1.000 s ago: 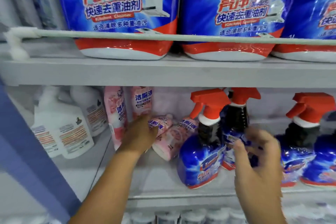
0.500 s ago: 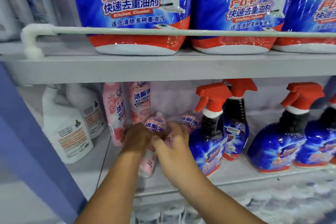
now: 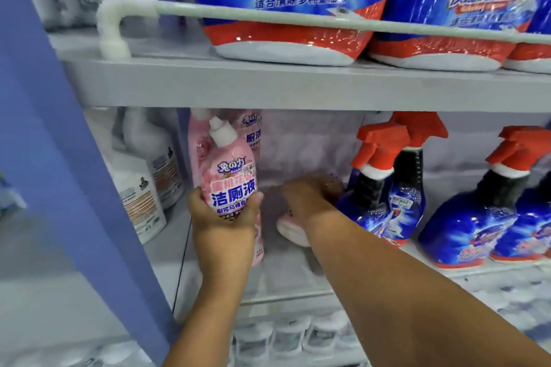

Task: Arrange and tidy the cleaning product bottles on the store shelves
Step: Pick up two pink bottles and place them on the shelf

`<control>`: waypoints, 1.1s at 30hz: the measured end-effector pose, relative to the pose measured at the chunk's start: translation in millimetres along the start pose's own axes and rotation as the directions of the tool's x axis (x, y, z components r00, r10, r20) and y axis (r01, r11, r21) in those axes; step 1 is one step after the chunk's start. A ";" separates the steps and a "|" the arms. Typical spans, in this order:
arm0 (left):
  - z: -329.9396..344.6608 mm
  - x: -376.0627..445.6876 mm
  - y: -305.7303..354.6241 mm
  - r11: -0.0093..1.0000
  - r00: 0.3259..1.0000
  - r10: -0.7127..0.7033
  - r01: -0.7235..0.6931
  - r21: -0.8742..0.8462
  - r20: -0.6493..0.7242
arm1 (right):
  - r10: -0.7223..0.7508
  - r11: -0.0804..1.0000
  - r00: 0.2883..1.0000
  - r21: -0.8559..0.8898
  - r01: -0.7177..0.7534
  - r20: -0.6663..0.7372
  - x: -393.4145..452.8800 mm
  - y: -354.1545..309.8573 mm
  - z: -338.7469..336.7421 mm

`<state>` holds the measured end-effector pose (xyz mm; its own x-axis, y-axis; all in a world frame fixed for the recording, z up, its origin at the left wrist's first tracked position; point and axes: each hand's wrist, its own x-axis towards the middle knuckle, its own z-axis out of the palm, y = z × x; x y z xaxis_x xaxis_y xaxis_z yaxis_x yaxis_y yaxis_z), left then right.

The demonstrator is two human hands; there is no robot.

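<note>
In the head view we see the left hand [image 3: 222, 228] wrapped around the lower body of a pink toilet-cleaner bottle [image 3: 231, 184], fingers [image 3: 193, 202] curled on its left side and thumb on its right, holding it upright with its white angled cap [image 3: 222, 134] near the underside of the upper shelf [image 3: 268, 85]. It stands at the left of the lower shelf [image 3: 286, 271], just in front of more pink bottles [image 3: 253, 134] at the back.

Our right hand [image 3: 310, 198] reaches deeper in, its fingers bent down over a second pink bottle [image 3: 290, 228] lying on its side; only that bottle's pale base shows below the wrist, and we cannot tell how firmly it is gripped.

Just to the right stand blue spray bottles [image 3: 390, 211] with red triggers. White bottles [image 3: 140, 187] stand to the left, beside the blue upright post [image 3: 59, 143]. Large blue refill pouches [image 3: 292, 3] sit on the upper shelf behind a pale rail [image 3: 298, 19].
</note>
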<state>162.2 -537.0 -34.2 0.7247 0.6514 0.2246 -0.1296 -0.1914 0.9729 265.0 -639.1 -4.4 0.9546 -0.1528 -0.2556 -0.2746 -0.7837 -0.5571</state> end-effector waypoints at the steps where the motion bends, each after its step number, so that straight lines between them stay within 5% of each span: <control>1: -2.7 -2.8 -0.1 1.000 1.000 0.011 -0.010 -0.010 0.008 | 0.084 0.994 0.996 0.076 -0.084 0.006 3.3 3.4 5.0; 2: -4.8 -5.6 -1.6 1.000 1.000 0.019 -0.019 -0.010 0.024 | 0.152 0.980 0.988 0.126 -0.153 0.020 9.8 7.2 18.1; 4: -9.3 -12.9 0.4 0.999 0.997 0.031 -0.032 0.019 0.067 | 0.057 0.997 0.998 0.052 -0.055 -0.028 46.3 26.5 53.2; 7: -15.4 -22.3 5.1 0.999 0.995 0.020 -0.022 0.030 0.097 | 0.134 0.901 0.975 0.432 -0.045 -0.177 13.1 13.0 44.3; 11: -20.1 -25.7 3.7 1.000 0.996 0.009 -0.009 0.000 0.093 | 0.187 0.853 0.962 0.519 -0.059 -0.199 -7.6 26.0 32.6; 14: -24.9 -26.1 1.8 0.999 0.996 0.025 -0.022 -0.041 0.088 | 0.173 0.881 0.971 0.466 -0.079 -0.164 -20.4 23.5 40.1; 19: -34.7 -26.7 -5.6 0.999 0.999 0.017 -0.015 -0.044 0.042 | -0.153 0.770 0.860 0.487 0.413 -0.487 -37.3 39.7 65.7; 22: -35.3 -26.8 -8.3 0.998 0.999 0.012 -0.010 -0.058 0.034 | -0.249 0.653 0.785 0.501 0.569 -0.567 -47.2 46.7 69.0; 25: -35.1 -26.8 -7.5 0.999 0.999 0.029 -0.028 -0.046 0.026 | -0.295 0.619 0.807 0.541 0.569 -0.511 -47.3 44.6 65.5; 29: -36.7 -27.3 -8.0 0.999 0.999 0.016 -0.015 -0.041 0.030 | -0.272 0.707 0.860 0.516 0.483 -0.433 -47.0 41.6 61.4; 33: -38.2 -28.0 -7.3 0.999 0.999 0.002 0.000 -0.039 0.036 | -0.278 0.735 0.833 0.452 0.505 -0.479 -55.1 54.2 61.0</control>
<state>117.1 -525.7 -45.5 0.7485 0.6241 0.2242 -0.1563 -0.1625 0.9743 190.5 -636.4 -68.7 0.9264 -0.1976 0.3205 0.2284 -0.3817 -0.8956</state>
